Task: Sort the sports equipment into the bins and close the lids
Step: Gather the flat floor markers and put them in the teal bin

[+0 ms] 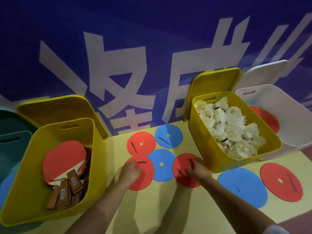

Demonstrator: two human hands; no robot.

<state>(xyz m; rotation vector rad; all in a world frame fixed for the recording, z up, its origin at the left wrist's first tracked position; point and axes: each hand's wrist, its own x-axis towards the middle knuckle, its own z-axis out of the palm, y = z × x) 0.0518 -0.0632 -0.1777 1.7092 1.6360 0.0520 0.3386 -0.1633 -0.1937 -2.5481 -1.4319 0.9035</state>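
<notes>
Discs lie flat on the yellow floor at the centre of the frame, between two yellow bins: a red disc [137, 174] under the left hand [130, 171], a second red disc [183, 171] under the right hand [197, 169], a blue disc [162, 164] between them, and more red and blue ones above and at lower right. Both hands press down on their discs with fingers curled at the edges, probably to pry up the thin flat pieces, which give little to pinch; neither disc looks lifted yet, so the fingers are narrow but not holding anything.

The left bin [25, 191] holds paddles [64, 162], and the right bin [207, 149] is full of shuttlecocks [226, 125]. A white bin [293, 130] at the right edge already shows a red disc inside (likely where the discs belong). All lids stand propped behind their bins against the blue wall, leaving the openings free until sorting is done.
</notes>
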